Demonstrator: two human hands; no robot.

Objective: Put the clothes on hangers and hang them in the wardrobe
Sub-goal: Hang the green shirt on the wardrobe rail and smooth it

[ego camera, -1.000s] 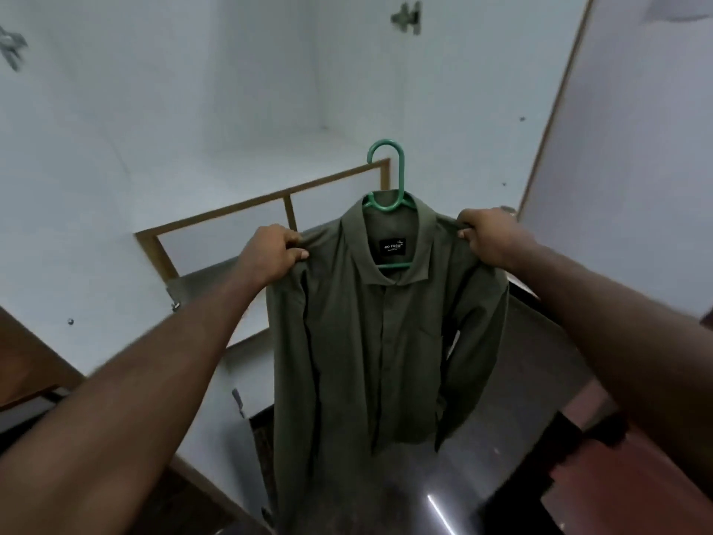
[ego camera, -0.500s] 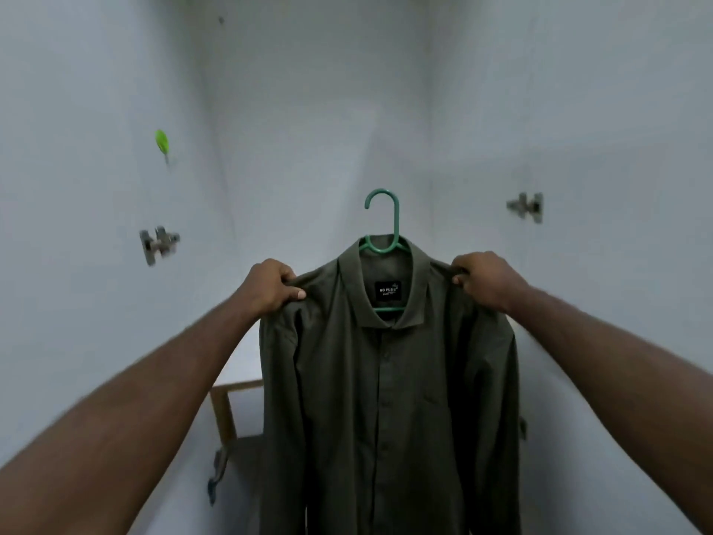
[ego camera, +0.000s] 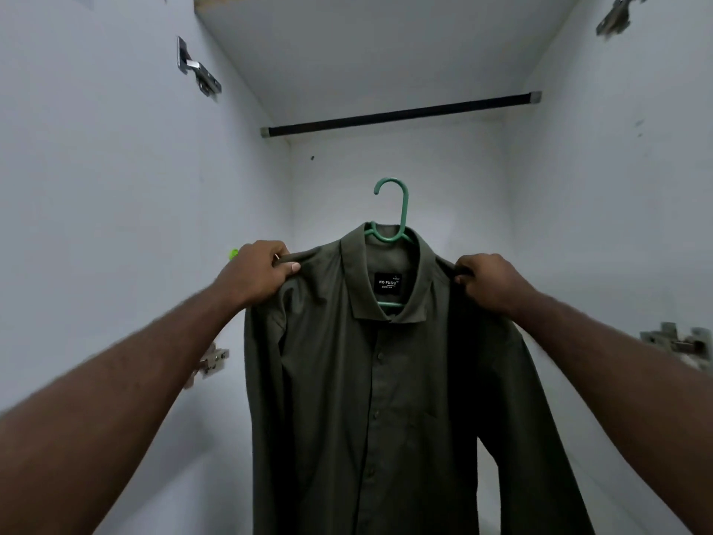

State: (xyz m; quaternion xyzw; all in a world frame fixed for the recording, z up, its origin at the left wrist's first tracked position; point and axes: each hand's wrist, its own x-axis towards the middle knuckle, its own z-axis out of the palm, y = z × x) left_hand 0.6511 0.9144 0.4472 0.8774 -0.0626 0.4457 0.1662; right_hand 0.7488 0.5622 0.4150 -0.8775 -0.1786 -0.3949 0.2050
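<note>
A dark olive shirt hangs buttoned on a green plastic hanger, whose hook sticks up above the collar. My left hand grips the shirt's left shoulder and my right hand grips the right shoulder, holding it up in front of me inside the white wardrobe. The black hanging rail runs across the wardrobe above and behind the hook, with a clear gap between them. The shirt's lower part runs out of frame.
White wardrobe side walls close in on the left and right. Metal door hinges sit on the left wall and right wall. A shelf underside caps the space above the rail.
My view has tilted upward, bringing the rail and shelf into sight. Both hands have lifted the shirt on its hanger higher into the wardrobe, grips unchanged.
</note>
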